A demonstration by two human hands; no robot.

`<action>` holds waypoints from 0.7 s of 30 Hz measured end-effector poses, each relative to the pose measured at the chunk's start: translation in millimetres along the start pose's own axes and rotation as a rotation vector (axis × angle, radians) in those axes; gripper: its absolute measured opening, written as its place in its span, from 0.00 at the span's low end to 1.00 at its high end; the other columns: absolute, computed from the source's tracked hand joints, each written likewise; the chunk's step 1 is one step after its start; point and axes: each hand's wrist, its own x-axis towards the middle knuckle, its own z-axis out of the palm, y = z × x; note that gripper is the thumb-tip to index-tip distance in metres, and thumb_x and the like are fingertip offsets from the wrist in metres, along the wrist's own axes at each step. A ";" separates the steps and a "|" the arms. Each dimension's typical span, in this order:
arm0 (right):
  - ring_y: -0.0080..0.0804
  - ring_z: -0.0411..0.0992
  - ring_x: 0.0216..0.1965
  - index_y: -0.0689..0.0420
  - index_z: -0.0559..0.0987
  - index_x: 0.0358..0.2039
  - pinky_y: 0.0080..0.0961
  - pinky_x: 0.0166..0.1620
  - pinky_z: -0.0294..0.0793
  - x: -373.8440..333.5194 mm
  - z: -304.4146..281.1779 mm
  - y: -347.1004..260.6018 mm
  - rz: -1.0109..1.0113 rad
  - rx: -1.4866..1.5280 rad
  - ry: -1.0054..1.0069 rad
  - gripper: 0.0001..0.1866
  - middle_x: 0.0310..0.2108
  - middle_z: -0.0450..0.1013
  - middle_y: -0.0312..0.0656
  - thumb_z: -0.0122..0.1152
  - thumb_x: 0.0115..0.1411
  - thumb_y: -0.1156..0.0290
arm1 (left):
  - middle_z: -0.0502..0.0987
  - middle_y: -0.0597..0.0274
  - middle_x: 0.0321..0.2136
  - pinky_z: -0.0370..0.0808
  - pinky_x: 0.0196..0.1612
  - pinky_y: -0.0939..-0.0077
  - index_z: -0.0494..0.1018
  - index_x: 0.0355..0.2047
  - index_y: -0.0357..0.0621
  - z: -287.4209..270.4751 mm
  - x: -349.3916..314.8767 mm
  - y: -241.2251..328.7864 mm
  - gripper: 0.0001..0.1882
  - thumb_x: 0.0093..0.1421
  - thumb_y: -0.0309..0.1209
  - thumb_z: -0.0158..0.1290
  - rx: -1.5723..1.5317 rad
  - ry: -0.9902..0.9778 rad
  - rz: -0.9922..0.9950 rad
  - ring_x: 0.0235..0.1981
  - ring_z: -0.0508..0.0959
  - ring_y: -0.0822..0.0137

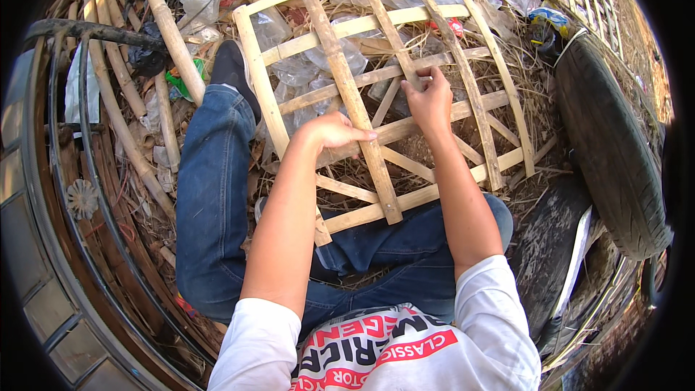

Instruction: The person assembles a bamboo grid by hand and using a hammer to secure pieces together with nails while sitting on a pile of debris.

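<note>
Lattice [337,58]: I'm bracing it two-handed, seemingly for steadiness.
Left hand [333,132] is clasping a crossing [372,149]; right hand [432,99] is pinching a slat [384,25].

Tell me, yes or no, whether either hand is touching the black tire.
No, the left hand is on the bamboo lattice and the right hand is at its middle slats, both away from the black tire.

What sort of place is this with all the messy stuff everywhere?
It looks like an outdoor yard, perhaps one where odds and ends get left: there are long bamboo poles, a black tyre and crumpled clear plastic.
</note>
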 end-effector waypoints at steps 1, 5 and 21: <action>0.47 0.78 0.34 0.64 0.75 0.38 0.36 0.39 0.75 -0.2 0.4 -1.9 0.007 0.004 -0.006 0.17 0.30 0.78 0.52 0.70 0.49 0.74 | 0.78 0.45 0.49 0.57 0.65 0.63 0.80 0.45 0.39 -0.9 2.8 -4.2 0.33 0.50 0.56 0.64 0.010 0.022 0.006 0.58 0.72 0.56; 0.48 0.78 0.34 0.63 0.75 0.38 0.36 0.39 0.75 1.1 -0.9 -1.1 0.007 -0.015 -0.001 0.17 0.31 0.78 0.53 0.70 0.49 0.73 | 0.74 0.44 0.54 0.58 0.64 0.63 0.78 0.49 0.40 0.1 1.1 5.2 0.35 0.49 0.55 0.65 0.026 0.015 -0.025 0.61 0.68 0.54; 0.52 0.77 0.42 0.57 0.74 0.52 0.39 0.45 0.74 -3.3 -6.9 -12.6 -0.006 0.034 -0.067 0.25 0.37 0.78 0.56 0.67 0.52 0.75 | 0.77 0.45 0.51 0.59 0.64 0.59 0.81 0.44 0.43 13.6 11.3 -5.9 0.32 0.48 0.55 0.66 -0.069 0.046 0.031 0.59 0.70 0.53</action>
